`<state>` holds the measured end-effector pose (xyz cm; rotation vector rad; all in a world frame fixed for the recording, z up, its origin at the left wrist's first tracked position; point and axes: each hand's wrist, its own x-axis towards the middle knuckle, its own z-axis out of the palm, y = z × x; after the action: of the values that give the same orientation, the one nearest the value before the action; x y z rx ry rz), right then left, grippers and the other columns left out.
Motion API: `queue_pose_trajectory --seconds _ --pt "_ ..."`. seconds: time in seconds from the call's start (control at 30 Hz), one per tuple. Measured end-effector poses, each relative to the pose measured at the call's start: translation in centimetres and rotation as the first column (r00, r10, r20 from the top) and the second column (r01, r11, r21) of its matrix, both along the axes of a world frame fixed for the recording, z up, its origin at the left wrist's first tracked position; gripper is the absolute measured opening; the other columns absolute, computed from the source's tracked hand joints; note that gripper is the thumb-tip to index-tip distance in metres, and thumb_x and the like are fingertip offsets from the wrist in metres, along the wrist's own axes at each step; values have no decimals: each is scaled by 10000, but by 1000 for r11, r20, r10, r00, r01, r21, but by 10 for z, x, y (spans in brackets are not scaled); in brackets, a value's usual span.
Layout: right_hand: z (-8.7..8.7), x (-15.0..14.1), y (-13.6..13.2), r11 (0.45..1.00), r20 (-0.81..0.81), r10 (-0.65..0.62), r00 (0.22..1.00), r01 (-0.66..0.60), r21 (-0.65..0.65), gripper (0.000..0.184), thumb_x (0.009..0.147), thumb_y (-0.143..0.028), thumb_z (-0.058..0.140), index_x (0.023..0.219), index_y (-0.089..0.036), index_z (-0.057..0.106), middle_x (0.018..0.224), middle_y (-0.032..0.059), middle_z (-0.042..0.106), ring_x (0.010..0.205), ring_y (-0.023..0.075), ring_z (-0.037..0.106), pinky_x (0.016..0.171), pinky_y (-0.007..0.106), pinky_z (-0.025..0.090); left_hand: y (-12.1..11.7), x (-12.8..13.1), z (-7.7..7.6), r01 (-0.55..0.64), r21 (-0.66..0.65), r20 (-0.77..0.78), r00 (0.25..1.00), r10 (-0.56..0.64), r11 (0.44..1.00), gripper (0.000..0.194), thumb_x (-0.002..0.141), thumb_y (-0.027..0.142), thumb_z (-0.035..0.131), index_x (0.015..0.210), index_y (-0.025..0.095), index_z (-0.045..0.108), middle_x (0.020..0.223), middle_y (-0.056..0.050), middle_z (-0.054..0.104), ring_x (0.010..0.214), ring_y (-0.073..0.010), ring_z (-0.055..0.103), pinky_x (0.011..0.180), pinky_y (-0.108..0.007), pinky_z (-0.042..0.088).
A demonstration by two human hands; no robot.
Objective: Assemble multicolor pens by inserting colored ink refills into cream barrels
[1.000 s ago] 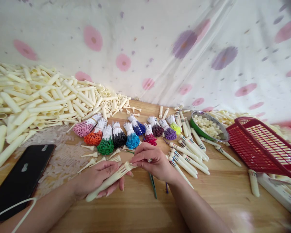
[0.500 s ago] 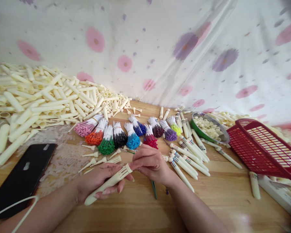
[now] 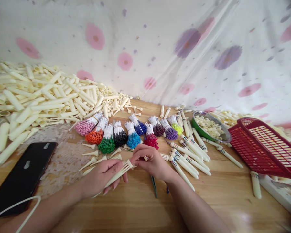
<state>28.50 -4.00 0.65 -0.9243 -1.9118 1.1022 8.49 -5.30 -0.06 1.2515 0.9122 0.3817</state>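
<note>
My left hand (image 3: 109, 171) is closed around a cream pen barrel (image 3: 118, 174) with a slotted collar, tilted up to the right. At the collar end, my right hand (image 3: 150, 161) has its fingers pinched together; a small pale bit shows between them, too little to name. Behind the hands stand bundles of white-stemmed refills with coloured ends, such as green (image 3: 106, 144), blue (image 3: 134, 139) and red (image 3: 150, 141). Several loose cream pointed pieces (image 3: 91, 161) lie beyond my left hand. Green tweezers (image 3: 154, 187) lie below my right wrist.
A heap of cream barrels (image 3: 43, 97) fills the left back, with clear small tubes (image 3: 60, 158) before it. A black phone (image 3: 24, 178) lies left. Pens with coloured sliders (image 3: 184, 163), a green bowl (image 3: 196, 127) and a red basket (image 3: 244, 142) are on the right.
My left hand has slid up along the barrel and covers more of it. The right fingers have shifted slightly at the collar, and a small pale bit now shows between them.
</note>
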Motion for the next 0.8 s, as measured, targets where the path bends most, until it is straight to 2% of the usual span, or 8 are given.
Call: queue_pose_trajectory --seconds 0.07,0.2,0.33,0.47,0.63,0.8 --pt "-1 0 1 999 -5 10 1000 -10 -38 102 808 -193 631 736 -168 699 749 24 587 684 116 549 595 221 444 -1 -1 -1 14 84 -55 998 -9 996 479 884 545 378 766 154 627 487 51 466 367 -72 386 367 -169 311" --pt "-3 2 3 989 -37 17 999 -23 -145 99 785 -226 659 720 -169 706 745 19 581 685 117 540 614 232 431 -4 -1 0 34 225 -136 991 -3 974 442 913 493 348 822 167 633 543 44 481 408 -88 429 402 -182 341" --pt "-4 4 6 940 -90 37 995 -65 -334 131 725 -291 717 688 -165 710 727 9 574 670 113 531 628 241 418 -6 1 2 33 280 -180 984 18 960 420 913 469 356 833 172 643 561 38 492 427 -99 444 404 -187 361" --pt "-2 7 8 882 -151 46 987 -111 -458 157 663 -312 761 659 -163 710 689 -7 563 665 108 513 626 234 395 -8 2 5 34 271 -181 983 16 962 409 914 458 355 830 176 638 585 30 522 451 -103 467 413 -183 379" --pt "-2 11 9 830 -156 91 984 -162 -534 157 630 -295 782 657 -158 710 670 -19 563 647 96 492 624 232 371 -6 5 8 14 217 -100 995 7 976 321 876 448 453 896 201 656 791 -16 638 599 -124 518 434 -166 381" --pt "1 16 10 803 -169 165 972 -232 -549 161 634 -287 778 683 -149 711 690 -22 556 644 85 495 630 232 377 -6 6 9 27 91 -79 997 -19 995 324 858 475 480 874 196 643 714 13 567 581 -114 477 435 -161 364"
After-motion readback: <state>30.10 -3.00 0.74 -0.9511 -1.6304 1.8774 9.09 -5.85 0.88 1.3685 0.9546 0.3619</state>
